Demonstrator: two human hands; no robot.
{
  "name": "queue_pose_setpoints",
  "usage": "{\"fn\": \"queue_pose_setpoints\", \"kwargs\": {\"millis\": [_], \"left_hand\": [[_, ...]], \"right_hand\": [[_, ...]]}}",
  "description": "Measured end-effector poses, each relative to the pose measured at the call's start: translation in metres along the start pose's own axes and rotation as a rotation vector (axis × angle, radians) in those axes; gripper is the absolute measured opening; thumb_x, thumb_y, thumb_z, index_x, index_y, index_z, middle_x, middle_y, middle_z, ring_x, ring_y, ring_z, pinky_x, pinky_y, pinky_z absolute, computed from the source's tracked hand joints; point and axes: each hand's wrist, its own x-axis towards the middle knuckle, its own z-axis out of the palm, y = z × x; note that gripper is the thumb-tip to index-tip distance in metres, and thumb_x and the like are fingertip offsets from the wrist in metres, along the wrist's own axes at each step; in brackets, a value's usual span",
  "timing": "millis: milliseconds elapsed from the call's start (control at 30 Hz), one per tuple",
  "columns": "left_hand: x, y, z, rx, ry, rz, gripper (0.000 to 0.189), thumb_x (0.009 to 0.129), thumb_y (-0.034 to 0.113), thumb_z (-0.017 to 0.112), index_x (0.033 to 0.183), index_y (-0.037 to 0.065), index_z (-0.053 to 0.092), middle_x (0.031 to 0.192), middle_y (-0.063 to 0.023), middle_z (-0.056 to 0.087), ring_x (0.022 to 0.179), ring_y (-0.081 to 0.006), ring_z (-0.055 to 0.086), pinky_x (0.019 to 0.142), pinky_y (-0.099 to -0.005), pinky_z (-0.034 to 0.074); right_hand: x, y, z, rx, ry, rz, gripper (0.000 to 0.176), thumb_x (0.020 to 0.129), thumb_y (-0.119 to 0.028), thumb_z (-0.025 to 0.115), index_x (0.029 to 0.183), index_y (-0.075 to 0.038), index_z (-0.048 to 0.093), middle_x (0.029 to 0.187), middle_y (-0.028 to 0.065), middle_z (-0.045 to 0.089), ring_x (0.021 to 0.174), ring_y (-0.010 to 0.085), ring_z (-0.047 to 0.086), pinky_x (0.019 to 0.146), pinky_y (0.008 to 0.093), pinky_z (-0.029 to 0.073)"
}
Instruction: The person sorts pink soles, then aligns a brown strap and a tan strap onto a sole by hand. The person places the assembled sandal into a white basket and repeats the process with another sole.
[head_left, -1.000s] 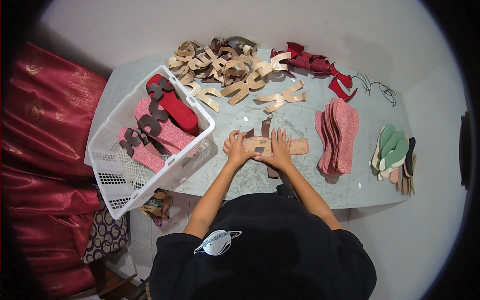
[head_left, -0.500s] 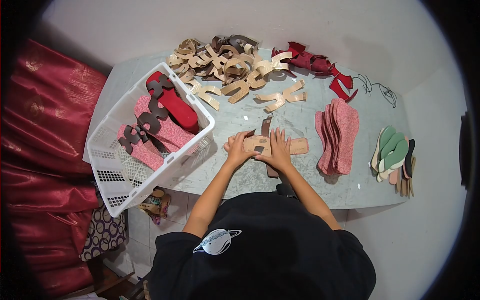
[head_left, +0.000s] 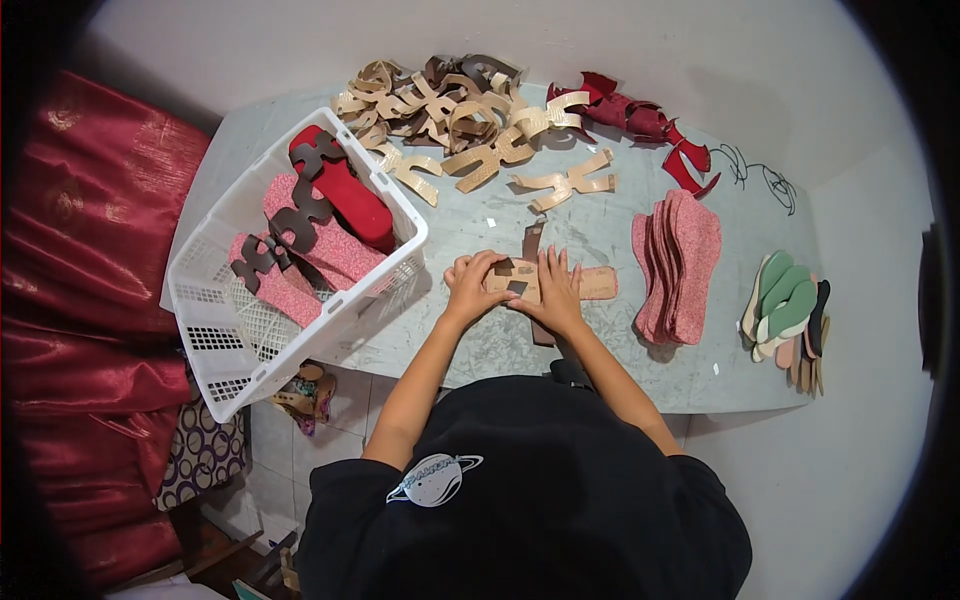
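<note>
A shoe sole (head_left: 600, 284) lies tan side up on the table, its pink edge showing at the right end. Dark brown strap pieces (head_left: 534, 238) stick out from under it at the far and near sides. Another brown strap end (head_left: 505, 268) is folded over onto the sole's left part, and a dark patch lies near the thumbs. My left hand (head_left: 468, 290) grips the sole's left end, fingers curled at the far edge and thumb at the near one. My right hand (head_left: 557, 298) holds the sole's middle, fingers laid across it and thumb pointing left.
A white plastic basket (head_left: 355, 300) at left holds pink and red soles with brown straps. Beige and brown cut straps (head_left: 490, 160) pile up at the back, red ones (head_left: 640, 123) beside them. Stacked pink soles (head_left: 685, 265) and green insoles (head_left: 790, 295) are at right.
The brown strap end by my left fingers stuck up before and now lies folded onto the sole. Both hands stay on the sole, and the view has shifted slightly.
</note>
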Motion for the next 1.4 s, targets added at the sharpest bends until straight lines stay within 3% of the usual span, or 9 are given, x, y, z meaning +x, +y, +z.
{"fn": "queue_pose_setpoints", "kwargs": {"millis": [333,700,1067,1400], "left_hand": [[-0.001,-0.003,0.0,0.065,-0.006,0.02,0.064,0.052,0.042,0.077,0.109,0.019,0.059,0.114,0.001,0.054,0.097,-0.0213,0.042,0.085,-0.038,0.022],[-0.01,0.003,-0.001,0.241,0.002,0.088,0.058,0.064,0.045,0.069,0.116,0.021,0.058,0.117,0.0033,0.052,0.098,-0.0234,0.041,0.085,-0.0407,0.022],[-0.009,-0.001,0.0,0.253,0.009,0.125,0.055,0.064,0.045,0.069,0.113,0.022,0.06,0.117,0.0029,0.053,0.096,-0.0223,0.042,0.083,-0.0413,0.023],[-0.014,0.005,0.004,0.219,0.05,0.062,0.048,0.068,0.041,0.068,0.111,0.02,0.062,0.116,0.0035,0.053,0.099,-0.0219,0.041,0.085,-0.0399,0.021]], "right_hand": [[-0.003,-0.001,0.001,-0.041,0.042,-0.047,0.105,0.065,-0.068,0.055,0.135,0.003,0.024,0.142,0.0191,0.021,0.134,0.0359,0.01,0.103,0.0574,0.003],[-0.003,0.001,0.004,-0.051,0.047,-0.056,0.102,0.067,-0.068,0.054,0.135,0.002,0.024,0.142,0.0176,0.022,0.134,0.0352,0.011,0.103,0.0575,0.004],[-0.003,-0.001,0.002,-0.056,0.024,-0.051,0.101,0.068,-0.067,0.053,0.136,0.001,0.023,0.143,0.0165,0.021,0.134,0.0351,0.011,0.103,0.0576,0.003],[0.004,-0.003,-0.002,0.084,-0.045,0.131,0.122,0.057,-0.066,0.065,0.137,0.006,0.008,0.143,0.0267,0.008,0.134,0.0384,0.002,0.105,0.0534,0.0]]}}
